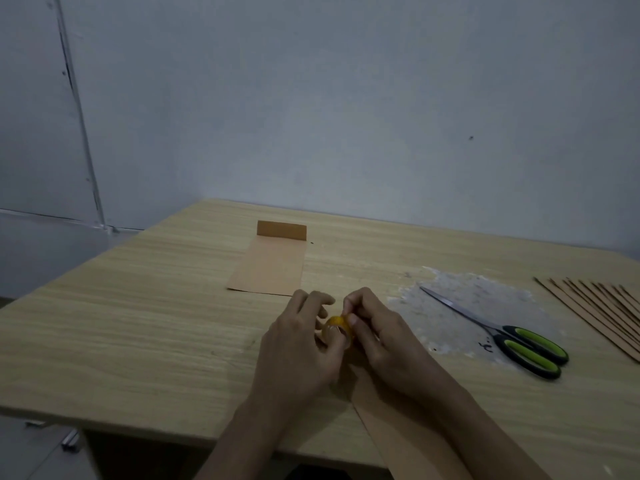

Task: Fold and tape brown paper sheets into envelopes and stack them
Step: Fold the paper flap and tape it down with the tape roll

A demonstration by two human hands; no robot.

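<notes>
Sheet [384, 441] lies on the table's near edge, largely hidden under the right forearm and cut off below. Tape roll [337, 328], half covered, sits between both hands: left hand [298, 344] curls round it, right hand [381, 334] pinches its rim.

Left half of table [121, 323] open; scissors [498, 332], paper stack [602, 313] block right; envelope [273, 265] ahead.

Matt wood-grain table [138, 323] (worn patch [467, 306])

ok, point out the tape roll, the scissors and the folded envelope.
tape roll [336, 322]: head view, amber outer rim.
scissors [530, 355]: head view, green handle loop.
folded envelope [270, 268]: head view, flat body below the flap.
</notes>
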